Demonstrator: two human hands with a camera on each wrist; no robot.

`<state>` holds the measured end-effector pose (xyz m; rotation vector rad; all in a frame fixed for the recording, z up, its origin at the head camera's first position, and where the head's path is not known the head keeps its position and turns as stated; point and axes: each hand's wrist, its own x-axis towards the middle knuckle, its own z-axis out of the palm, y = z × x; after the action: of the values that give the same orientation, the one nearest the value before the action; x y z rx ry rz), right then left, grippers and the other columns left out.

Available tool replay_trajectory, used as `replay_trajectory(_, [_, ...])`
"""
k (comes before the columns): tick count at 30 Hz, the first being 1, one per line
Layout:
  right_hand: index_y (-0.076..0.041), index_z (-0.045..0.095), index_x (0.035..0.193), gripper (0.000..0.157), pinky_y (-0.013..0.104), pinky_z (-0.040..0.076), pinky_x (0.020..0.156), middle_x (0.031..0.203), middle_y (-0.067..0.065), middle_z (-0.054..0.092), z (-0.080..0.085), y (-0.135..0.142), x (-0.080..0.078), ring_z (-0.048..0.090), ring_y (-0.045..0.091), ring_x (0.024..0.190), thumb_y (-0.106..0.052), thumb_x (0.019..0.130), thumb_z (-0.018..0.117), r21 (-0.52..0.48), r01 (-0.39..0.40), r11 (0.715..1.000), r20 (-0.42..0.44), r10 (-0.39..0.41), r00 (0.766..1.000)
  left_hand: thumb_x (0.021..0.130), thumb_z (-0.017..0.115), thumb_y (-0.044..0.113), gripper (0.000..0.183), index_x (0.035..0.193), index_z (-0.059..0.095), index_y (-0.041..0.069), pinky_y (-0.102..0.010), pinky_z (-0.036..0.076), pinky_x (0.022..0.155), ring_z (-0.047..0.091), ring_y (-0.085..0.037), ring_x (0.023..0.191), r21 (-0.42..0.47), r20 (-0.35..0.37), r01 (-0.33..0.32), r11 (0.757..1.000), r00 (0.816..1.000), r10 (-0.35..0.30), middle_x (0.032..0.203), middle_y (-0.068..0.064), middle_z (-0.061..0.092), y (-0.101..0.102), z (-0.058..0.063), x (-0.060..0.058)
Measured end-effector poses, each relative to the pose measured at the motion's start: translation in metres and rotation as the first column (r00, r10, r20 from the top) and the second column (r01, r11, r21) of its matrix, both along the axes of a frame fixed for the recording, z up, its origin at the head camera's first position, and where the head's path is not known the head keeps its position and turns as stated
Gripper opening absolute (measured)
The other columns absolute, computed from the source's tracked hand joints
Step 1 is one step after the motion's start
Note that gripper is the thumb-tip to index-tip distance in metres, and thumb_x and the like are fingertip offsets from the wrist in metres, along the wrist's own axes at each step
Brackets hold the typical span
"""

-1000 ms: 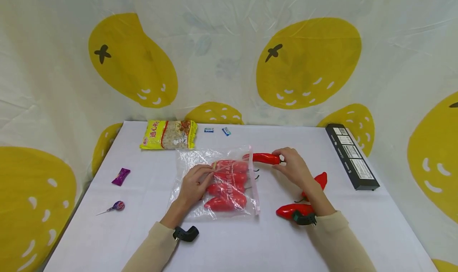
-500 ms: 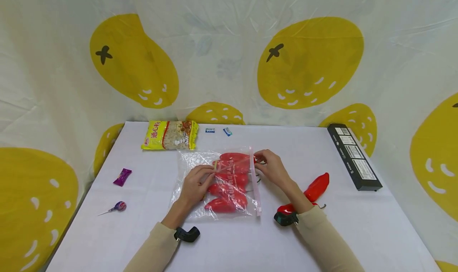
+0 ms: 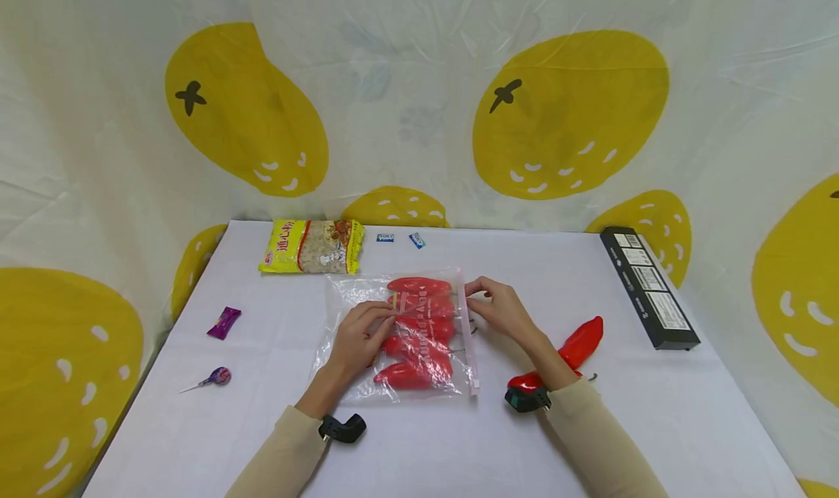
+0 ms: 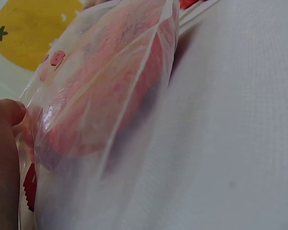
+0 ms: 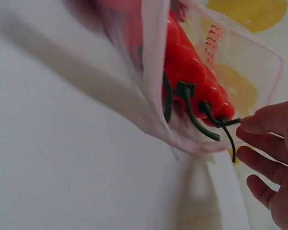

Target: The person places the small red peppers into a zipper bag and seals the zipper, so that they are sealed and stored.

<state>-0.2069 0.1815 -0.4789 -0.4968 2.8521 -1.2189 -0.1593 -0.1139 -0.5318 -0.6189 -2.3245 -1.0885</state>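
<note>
A clear zip bag (image 3: pixel 347 294) with a pink edge lies flat in the head view, several red peppers (image 3: pixel 419 352) inside it. My left hand (image 3: pixel 357 341) pinches its upper film near the middle. My right hand (image 3: pixel 501 309) is at the bag's mouth, beside the topmost red pepper (image 3: pixel 419 285). From the right wrist, the mouth gapes and green stems (image 5: pixel 197 120) poke out; thumb and fingertip meet the end of one stem, the other fingers (image 5: pixel 261 163) spread. The left wrist view shows the fingers (image 4: pixel 7 112) at the film.
Loose red peppers (image 3: pixel 582 343) lie by my right forearm, partly covered. A black box (image 3: pixel 645 287) is at the right edge. A yellow macaroni packet (image 3: pixel 314 247) and small blue packets (image 3: pixel 385 238) sit at the back; a purple candy (image 3: pixel 224 323) and a lollipop (image 3: pixel 219 376) lie left.
My right hand has moved left, sliding a red pepper through the mouth into the bag, above the others. My left hand has stayed on the film.
</note>
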Motion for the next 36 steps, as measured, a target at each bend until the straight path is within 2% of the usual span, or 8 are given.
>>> replay_trajectory(5, [-0.014, 0.063, 0.109, 0.025, 0.048, 0.049, 0.094, 0.109, 0.004, 0.068, 0.013, 0.021, 0.009, 0.06, 0.026, 0.105, -0.02, 0.085, 0.068, 0.021, 0.019, 1.0, 0.02, -0.019, 1.0, 0.087, 0.066, 0.023, 0.016, 0.101, 0.069, 0.015, -0.031, 0.047, 0.094, 0.06, -0.013, 0.105, -0.012, 0.001, 0.003, 1.0, 1.0, -0.003, 0.106, 0.005, 0.067, 0.001, 0.0, 0.001])
replay_trajectory(9, [-0.016, 0.06, 0.115, 0.032, 0.047, 0.05, 0.092, 0.115, 0.006, 0.064, 0.024, 0.045, 0.02, 0.057, 0.027, 0.108, -0.025, 0.085, 0.068, 0.081, 0.043, 0.996, 0.056, -0.048, 0.997, 0.087, 0.067, 0.022, 0.015, 0.099, 0.069, 0.015, -0.031, 0.046, 0.095, 0.06, -0.013, 0.106, -0.017, -0.01, 0.008, 1.0, 1.0, -0.008, 0.106, 0.004, 0.067, 0.001, 0.0, 0.0])
replay_trajectory(13, [-0.018, 0.057, 0.119, 0.039, 0.046, 0.052, 0.088, 0.119, 0.01, 0.061, 0.032, 0.069, 0.034, 0.055, 0.029, 0.108, -0.031, 0.084, 0.069, 0.143, 0.067, 0.987, 0.101, -0.082, 0.991, 0.087, 0.066, 0.023, 0.014, 0.099, 0.069, 0.016, -0.03, 0.045, 0.096, 0.059, -0.012, 0.106, -0.026, -0.002, 0.005, 1.0, 1.0, -0.005, 0.106, 0.005, 0.067, 0.001, 0.0, -0.001])
replay_trajectory(17, [-0.017, 0.056, 0.122, 0.045, 0.041, 0.053, 0.084, 0.12, 0.012, 0.06, 0.037, 0.091, 0.052, 0.054, 0.029, 0.107, -0.035, 0.083, 0.069, 0.171, 0.057, 0.984, 0.129, -0.079, 0.988, 0.087, 0.066, 0.023, 0.014, 0.1, 0.069, 0.017, -0.032, 0.046, 0.095, 0.059, -0.013, 0.107, -0.024, 0.01, 0.002, 1.0, 1.0, -0.002, 0.106, 0.006, 0.067, 0.002, 0.001, 0.0])
replay_trajectory(24, [-0.016, 0.056, 0.122, 0.048, 0.026, 0.054, 0.074, 0.117, 0.011, 0.061, 0.039, 0.123, 0.084, 0.054, 0.027, 0.105, -0.037, 0.082, 0.071, 0.193, 0.042, 0.98, 0.184, -0.079, 0.98, 0.089, 0.064, 0.026, 0.016, 0.102, 0.068, 0.018, -0.032, 0.047, 0.097, 0.058, -0.012, 0.109, -0.03, 0.048, -0.006, 1.0, 0.999, 0.007, 0.107, 0.007, 0.066, 0.001, 0.001, 0.002])
replay_trajectory(30, [-0.015, 0.061, 0.114, 0.046, 0.021, 0.051, 0.07, 0.108, 0.006, 0.063, 0.037, 0.141, 0.108, 0.054, 0.023, 0.101, -0.036, 0.075, 0.076, 0.209, 0.013, 0.978, 0.256, -0.068, 0.964, 0.09, 0.063, 0.028, 0.017, 0.102, 0.068, 0.018, -0.032, 0.047, 0.097, 0.058, -0.011, 0.111, -0.036, 0.066, -0.009, 0.999, 0.998, 0.011, 0.108, 0.008, 0.066, 0.001, 0.001, 0.002])
replay_trajectory(36, [-0.015, 0.062, 0.109, 0.046, 0.019, 0.051, 0.065, 0.101, 0.005, 0.061, 0.033, 0.148, 0.125, 0.053, 0.022, 0.094, -0.031, 0.07, 0.081, 0.229, -0.008, 0.973, 0.329, -0.07, 0.942, 0.09, 0.063, 0.026, 0.017, 0.103, 0.068, 0.017, -0.034, 0.046, 0.098, 0.059, -0.013, 0.109, -0.026, 0.057, -0.009, 1.0, 0.998, 0.011, 0.106, 0.005, 0.067, 0.001, 0.001, 0.002])
